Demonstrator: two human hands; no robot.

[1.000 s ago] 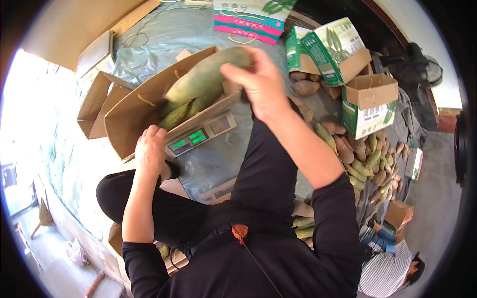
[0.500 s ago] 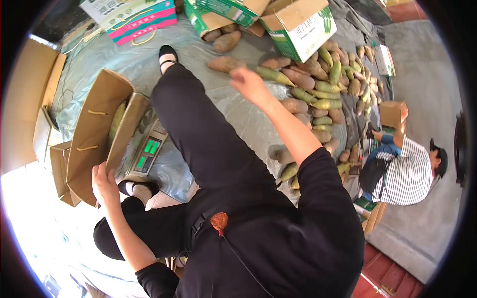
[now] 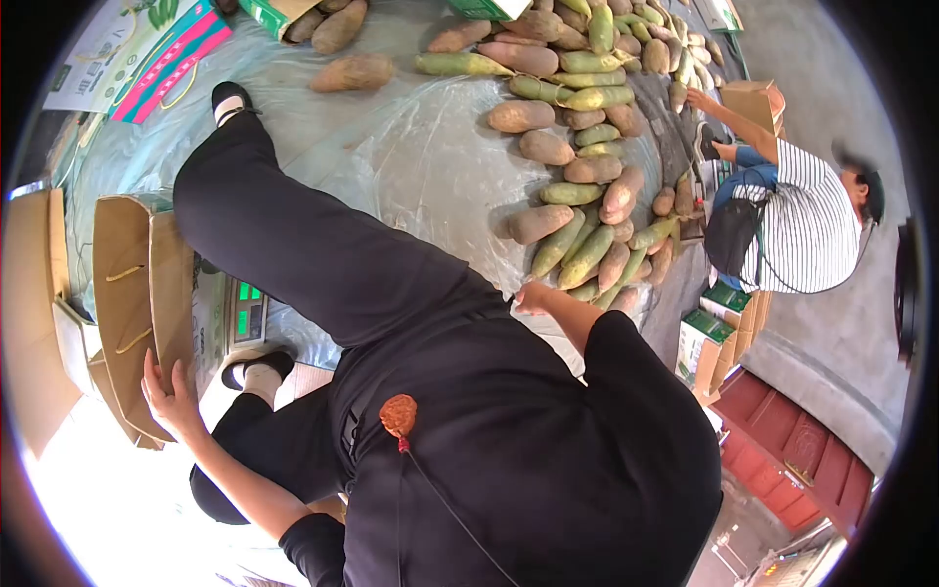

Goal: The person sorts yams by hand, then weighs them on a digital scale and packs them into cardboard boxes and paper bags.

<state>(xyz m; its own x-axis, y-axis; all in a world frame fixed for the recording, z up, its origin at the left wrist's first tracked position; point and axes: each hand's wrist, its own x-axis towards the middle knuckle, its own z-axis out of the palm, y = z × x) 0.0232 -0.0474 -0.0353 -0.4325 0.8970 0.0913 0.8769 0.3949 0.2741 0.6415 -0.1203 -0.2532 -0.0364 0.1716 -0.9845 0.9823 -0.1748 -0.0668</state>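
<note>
Against the carton (image 3: 172,293), left hand (image 3: 174,399) with fingers apart; near the radishes (image 3: 585,256), right hand (image 3: 531,297), grip unclear.

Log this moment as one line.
left hand: at cardboard bag | right hand: beside vegetables, grip unclear | scale: display lit green | co-worker: arm outstretched

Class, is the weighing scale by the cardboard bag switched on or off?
On: the scale shows readouts lit green beside the cardboard bag. The digits are too small to read.
</note>
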